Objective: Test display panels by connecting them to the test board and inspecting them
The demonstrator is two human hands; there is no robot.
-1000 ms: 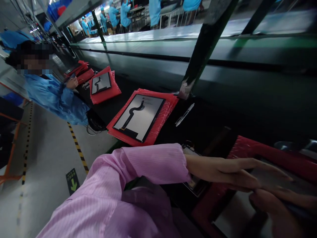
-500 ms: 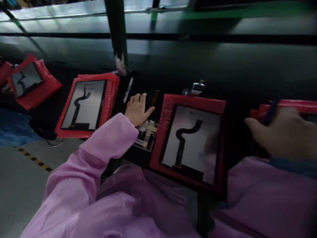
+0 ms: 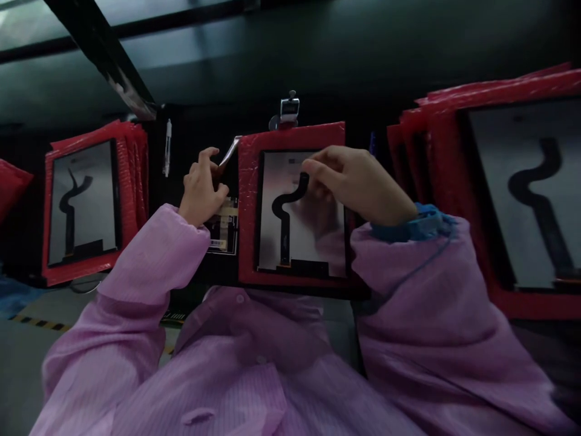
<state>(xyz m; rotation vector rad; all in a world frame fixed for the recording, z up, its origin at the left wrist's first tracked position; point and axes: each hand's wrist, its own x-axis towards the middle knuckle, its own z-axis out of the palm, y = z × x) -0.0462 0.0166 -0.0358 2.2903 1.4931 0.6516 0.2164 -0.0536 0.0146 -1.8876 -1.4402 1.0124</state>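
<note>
In front of me a display panel (image 3: 299, 242) lies on a red bubble-wrap pad (image 3: 248, 212). A black curved flex cable (image 3: 284, 221) rises from the panel's lower edge. My right hand (image 3: 358, 181), with a blue wristband (image 3: 408, 225), pinches the upper end of that cable between thumb and fingertips. Left of the pad, my left hand (image 3: 200, 191) hovers with its fingers loosely bent and the thumb apart. A thin shiny metal strip (image 3: 230, 151), perhaps tweezers, lies by its index finger; I see no firm grip on it. Under the hand is a taped circuit card (image 3: 224, 227).
A stack of red pads with a panel (image 3: 109, 194) stands left, and a larger one (image 3: 554, 297) right. A white pen (image 3: 167, 148), a metal tally counter (image 3: 289, 109) and a blue pen (image 3: 373, 144) lie at the back. A dark post (image 3: 104, 54) slants down at upper left.
My right hand has come from the right-hand stack to the middle panel's cable, leaving the blue pen. My left hand's fingers have curled from spread. The view has turned right.
</note>
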